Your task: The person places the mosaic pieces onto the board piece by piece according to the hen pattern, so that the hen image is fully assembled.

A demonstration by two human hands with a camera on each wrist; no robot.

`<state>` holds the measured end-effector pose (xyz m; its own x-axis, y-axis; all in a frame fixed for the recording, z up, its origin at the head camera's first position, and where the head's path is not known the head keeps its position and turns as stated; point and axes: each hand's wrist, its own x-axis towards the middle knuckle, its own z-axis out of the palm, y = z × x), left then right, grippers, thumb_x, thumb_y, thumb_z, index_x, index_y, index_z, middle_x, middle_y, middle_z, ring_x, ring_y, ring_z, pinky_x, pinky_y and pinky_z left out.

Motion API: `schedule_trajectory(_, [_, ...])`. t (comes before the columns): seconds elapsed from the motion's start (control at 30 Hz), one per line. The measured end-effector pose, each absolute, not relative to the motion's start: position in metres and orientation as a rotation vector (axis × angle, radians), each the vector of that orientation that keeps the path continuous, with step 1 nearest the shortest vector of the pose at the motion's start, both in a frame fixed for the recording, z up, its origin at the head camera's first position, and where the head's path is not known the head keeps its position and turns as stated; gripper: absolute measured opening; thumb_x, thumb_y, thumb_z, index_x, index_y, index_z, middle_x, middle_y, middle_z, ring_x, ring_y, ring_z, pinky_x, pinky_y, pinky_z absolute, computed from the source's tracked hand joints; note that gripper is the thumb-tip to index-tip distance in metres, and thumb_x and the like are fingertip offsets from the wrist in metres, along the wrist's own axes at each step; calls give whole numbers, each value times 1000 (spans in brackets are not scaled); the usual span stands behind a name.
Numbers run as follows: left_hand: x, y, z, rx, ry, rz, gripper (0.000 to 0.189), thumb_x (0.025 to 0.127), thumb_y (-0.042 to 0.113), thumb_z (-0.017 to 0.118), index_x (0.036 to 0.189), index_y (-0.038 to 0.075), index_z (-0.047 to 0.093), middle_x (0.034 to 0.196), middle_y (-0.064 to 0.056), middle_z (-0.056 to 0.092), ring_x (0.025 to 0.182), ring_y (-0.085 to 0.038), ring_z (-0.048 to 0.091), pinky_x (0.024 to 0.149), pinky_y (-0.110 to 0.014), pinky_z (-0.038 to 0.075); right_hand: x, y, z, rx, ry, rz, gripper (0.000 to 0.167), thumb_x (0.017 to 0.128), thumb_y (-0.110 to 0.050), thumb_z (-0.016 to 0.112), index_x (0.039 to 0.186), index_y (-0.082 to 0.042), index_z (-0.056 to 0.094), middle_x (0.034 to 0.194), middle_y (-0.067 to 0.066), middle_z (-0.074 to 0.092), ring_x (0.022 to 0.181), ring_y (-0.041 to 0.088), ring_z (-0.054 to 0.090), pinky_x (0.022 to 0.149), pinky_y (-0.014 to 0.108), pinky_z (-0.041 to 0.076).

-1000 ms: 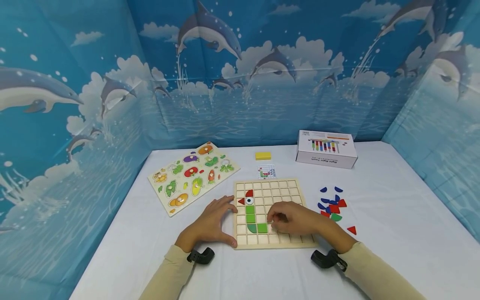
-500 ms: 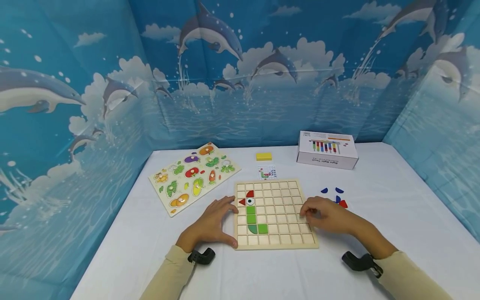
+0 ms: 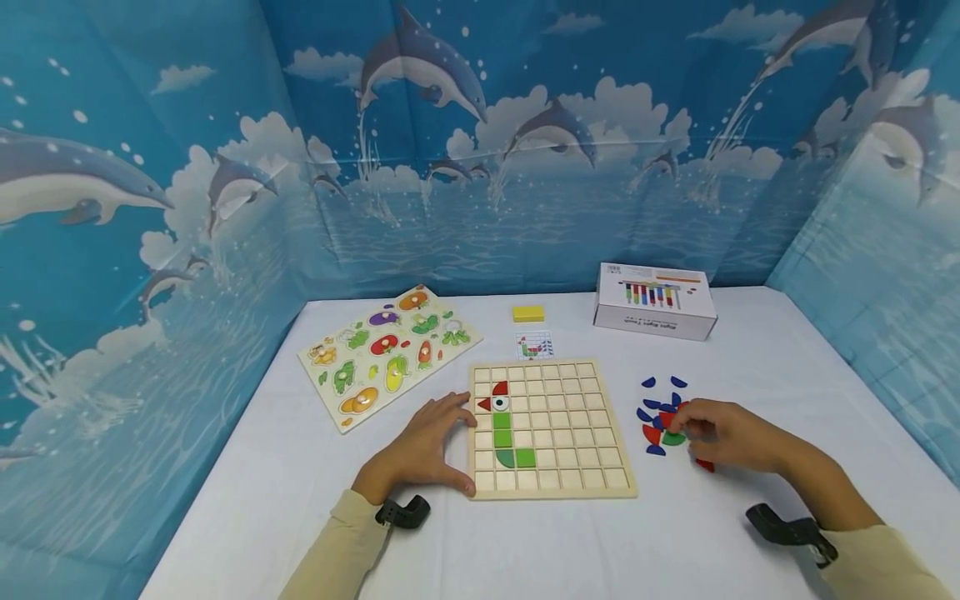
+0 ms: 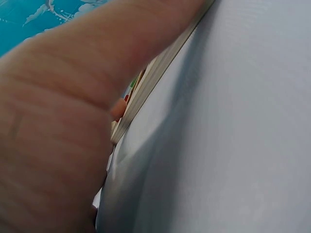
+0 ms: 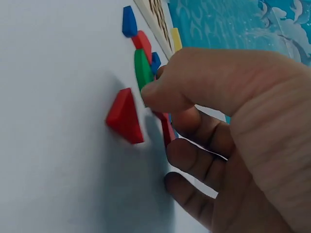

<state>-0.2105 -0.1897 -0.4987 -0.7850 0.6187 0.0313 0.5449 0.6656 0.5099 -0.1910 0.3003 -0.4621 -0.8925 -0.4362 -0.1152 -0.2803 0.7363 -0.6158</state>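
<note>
A wooden grid board lies mid-table. In its cells are a red quarter-round piece, a small red triangle, a white eye piece, green squares and a green quarter-round. My left hand touches the board's left edge, thumb and fingers spread apart. Over the loose pieces at right hovers my right hand, fingers bent. In the right wrist view its thumb overlaps a loose green piece, beside a red triangle piece; nothing is plainly pinched.
Loose blue pieces lie right of the board. Behind it are a picture card and a yellow block. A white box stands back right, a vegetable puzzle board back left. Dolphin-print cloth surrounds the table.
My right hand has moved right, from over the grid board to the loose pieces. My left hand stays at the board's left edge, and the pieces on the board look the same.
</note>
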Motion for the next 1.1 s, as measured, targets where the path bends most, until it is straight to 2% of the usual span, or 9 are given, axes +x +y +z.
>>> schedule_trajectory(0.13, [-211,-189,-499,957,2736,756,90,58,75,84,127,28,49,164,-2,25,152,-21,15,122,-44,8,-189,303,-467,-552,2669,-932,28,84,-8,80,107,-17,68,86,0,51,84,19,51,63,23,50])
schedule_trajectory(0.37, [-210,-188,-499,953,2728,772,91,58,76,84,127,28,50,164,-2,26,152,-21,15,122,-44,8,-189,304,-469,-564,2647,-979,24,88,-2,75,104,-18,67,85,0,54,81,18,54,62,23,52])
schedule_trajectory(0.53, [-210,-189,-499,953,2731,777,91,57,76,84,127,28,50,164,-2,26,152,-22,15,122,-44,8,-189,305,-469,-581,2629,-1004,27,90,-1,73,110,-18,68,88,2,53,84,19,53,61,24,51])
schedule_trajectory(0.7, [-210,-189,-499,950,2734,781,92,57,77,83,127,28,50,164,-2,26,152,-23,15,122,-44,9,-191,305,-468,-616,2612,-991,28,91,-1,71,110,-23,68,101,-1,60,96,22,55,73,22,55])
schedule_trajectory(0.8, [-210,-189,-499,947,2731,782,92,57,77,83,127,28,50,164,-2,26,152,-22,15,122,-44,9,-190,305,-468,-613,2597,-1011,29,91,-1,71,111,-22,68,102,0,60,96,22,55,73,22,55])
schedule_trajectory(0.93, [-210,-189,-499,952,2735,779,92,56,78,83,126,28,49,164,-2,26,152,-21,15,122,-43,8,-189,306,-471,-613,2601,-1037,30,89,-9,76,117,-16,67,92,3,54,88,19,52,65,25,51])
schedule_trajectory(1.1, [-210,-189,-499,949,2736,776,92,56,79,82,127,29,49,164,-1,26,152,-21,15,122,-44,9,-187,302,-473,-619,2691,-975,35,83,-24,85,111,-16,65,91,1,53,88,18,51,68,23,50])
